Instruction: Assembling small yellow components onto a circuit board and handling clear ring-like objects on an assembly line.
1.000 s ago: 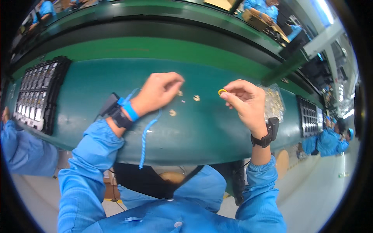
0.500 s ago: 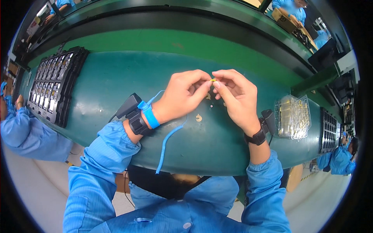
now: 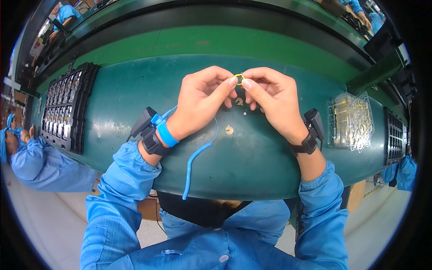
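Between my two hands is a small yellow ring-shaped piece (image 3: pixel 238 75) with a dark middle. My left hand (image 3: pixel 198 99) pinches its left side between thumb and fingertips. Its right side is pinched the same way by my right hand (image 3: pixel 278 96). Both hands are above the green table mat. Just below the fingers lie a small tan disc (image 3: pixel 239 102) and a tiny pale round bit (image 3: pixel 245 114). Nearer to me is another notched tan disc (image 3: pixel 229 130). A further small piece (image 3: pixel 262 109) is partly hidden by my right hand.
A blue coiled cord (image 3: pixel 194 164) runs from the strap (image 3: pixel 166 132) on my left wrist. Black trays of parts (image 3: pixel 69 108) stand at the left; a clear plastic tray (image 3: pixel 351 121) with yellowish pieces and another black tray (image 3: pixel 394 137) are at the right. Co-workers sit around.
Both hands have moved slightly farther from me, still pinching the piece. It has turned, so its ring shape and dark middle now show. The whole view has shifted a little.
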`<state>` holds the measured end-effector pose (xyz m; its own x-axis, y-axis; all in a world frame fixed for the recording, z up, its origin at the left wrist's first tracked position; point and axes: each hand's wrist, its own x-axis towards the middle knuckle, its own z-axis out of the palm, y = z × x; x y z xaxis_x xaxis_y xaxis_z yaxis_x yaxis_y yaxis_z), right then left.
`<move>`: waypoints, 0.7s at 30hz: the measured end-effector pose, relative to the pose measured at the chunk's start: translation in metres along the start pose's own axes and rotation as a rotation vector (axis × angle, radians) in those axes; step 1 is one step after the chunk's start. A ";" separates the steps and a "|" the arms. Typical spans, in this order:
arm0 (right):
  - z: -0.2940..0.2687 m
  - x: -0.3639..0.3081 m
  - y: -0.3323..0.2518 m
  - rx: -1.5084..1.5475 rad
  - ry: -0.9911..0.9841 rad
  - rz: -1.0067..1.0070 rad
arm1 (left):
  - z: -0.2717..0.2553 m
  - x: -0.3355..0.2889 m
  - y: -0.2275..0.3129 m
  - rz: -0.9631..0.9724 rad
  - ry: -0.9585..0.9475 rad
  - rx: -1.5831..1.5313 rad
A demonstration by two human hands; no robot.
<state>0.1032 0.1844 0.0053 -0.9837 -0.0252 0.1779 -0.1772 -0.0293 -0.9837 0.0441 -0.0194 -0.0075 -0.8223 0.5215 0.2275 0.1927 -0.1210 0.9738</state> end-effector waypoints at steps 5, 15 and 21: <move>-0.002 0.001 -0.004 -0.007 0.016 0.090 | -0.002 0.001 -0.006 0.132 -0.027 0.093; 0.001 0.002 0.002 -0.020 -0.111 0.172 | -0.001 0.004 0.001 -0.019 -0.021 -0.032; 0.001 0.000 0.003 0.014 -0.034 0.087 | -0.001 0.003 -0.003 -0.032 -0.028 -0.120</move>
<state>0.1031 0.1831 0.0022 -0.9938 -0.0619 0.0923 -0.0900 -0.0392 -0.9952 0.0407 -0.0187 -0.0100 -0.8114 0.5500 0.1978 0.1000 -0.2029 0.9741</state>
